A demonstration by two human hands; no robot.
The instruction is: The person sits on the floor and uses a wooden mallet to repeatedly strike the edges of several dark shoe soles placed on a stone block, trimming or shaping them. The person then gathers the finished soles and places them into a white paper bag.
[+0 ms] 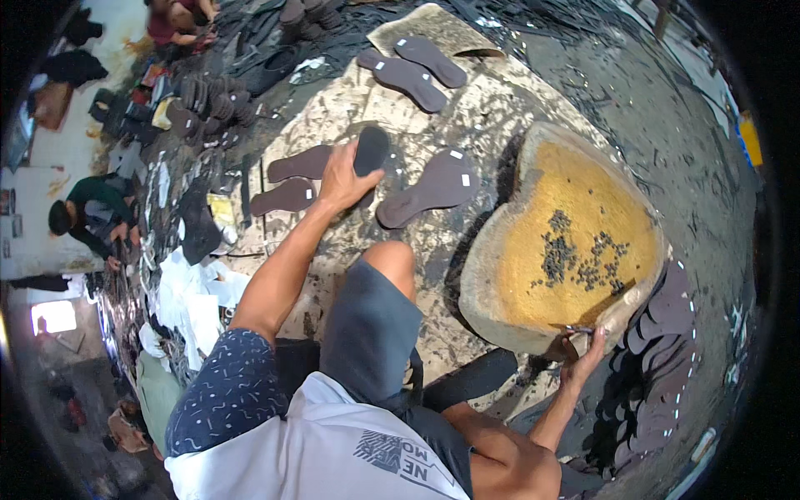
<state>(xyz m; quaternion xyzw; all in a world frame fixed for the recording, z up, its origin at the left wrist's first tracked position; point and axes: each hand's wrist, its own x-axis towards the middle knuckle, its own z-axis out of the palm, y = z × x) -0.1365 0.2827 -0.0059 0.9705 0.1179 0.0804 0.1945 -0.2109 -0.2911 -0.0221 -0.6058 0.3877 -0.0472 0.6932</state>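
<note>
My left hand (340, 182) is closed around a dark shoe sole (373, 150), held tilted above the cardboard sheet. Pairs of brown soles lie near it: one pair (283, 197) to its left, partly covered by the hand, and a larger sole (433, 187) with white stickers to its right. My right hand (586, 354) rests at the near edge of a broad wooden block (533, 208). Its fingers are closed on a thin, dark hand tool (577, 329), whose kind I cannot make out. Small dark cut-out bits (558, 254) are scattered on the block's yellowish top.
Two more stickered soles (404, 79) lie at the cardboard's (325, 125) far end. Stacked soles (658, 358) line the right side, with further piles (208, 108) at far left. White scraps (196, 292) lie on the left. A person in dark green (100, 212) works beyond.
</note>
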